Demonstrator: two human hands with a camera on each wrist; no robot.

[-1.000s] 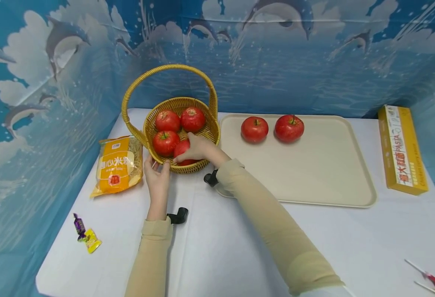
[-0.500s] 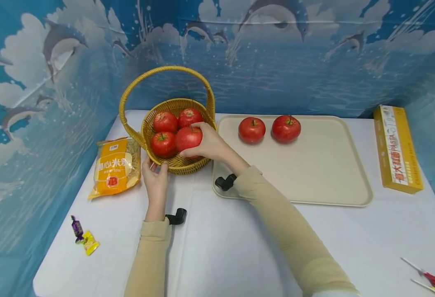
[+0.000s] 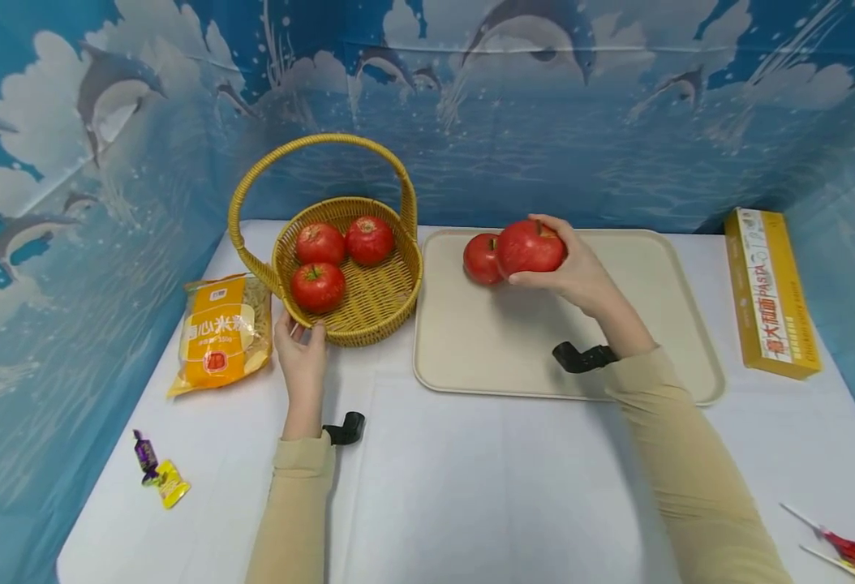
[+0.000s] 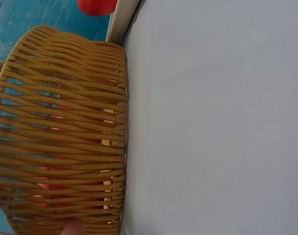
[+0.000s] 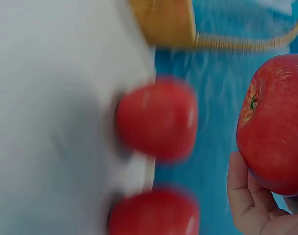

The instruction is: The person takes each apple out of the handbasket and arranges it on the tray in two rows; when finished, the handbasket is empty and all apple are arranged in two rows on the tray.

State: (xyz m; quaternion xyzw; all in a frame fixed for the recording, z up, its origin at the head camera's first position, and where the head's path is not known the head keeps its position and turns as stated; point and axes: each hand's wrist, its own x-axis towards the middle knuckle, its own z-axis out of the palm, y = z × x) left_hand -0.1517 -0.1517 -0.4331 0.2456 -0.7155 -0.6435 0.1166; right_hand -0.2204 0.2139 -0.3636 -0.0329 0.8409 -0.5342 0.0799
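My right hand (image 3: 569, 272) grips a red apple (image 3: 530, 246) just above the far middle of the beige tray (image 3: 515, 357). The same held apple (image 5: 274, 125) fills the right of the right wrist view. One apple (image 3: 479, 259) lies on the tray just to its left; the right wrist view shows two blurred apples (image 5: 156, 120) (image 5: 154, 213) there. A woven basket (image 3: 372, 328) with a tall handle holds three apples (image 3: 317, 285). My left hand (image 3: 302, 353) rests against the basket's front wall (image 4: 61, 132), thumb and fingers spread on the weave.
A yellow food bag (image 3: 223, 332) lies left of the basket, with wrapped candies (image 3: 156, 474) nearer the front left. A yellow pasta box (image 3: 766, 292) lies right of the tray and a red lollipop (image 3: 847, 553) at the front right. Blue dolphin backdrop walls enclose the white table.
My right hand lifted an apple out of the basket and carried it right, over the tray. The left hand stayed at the basket's front wall.
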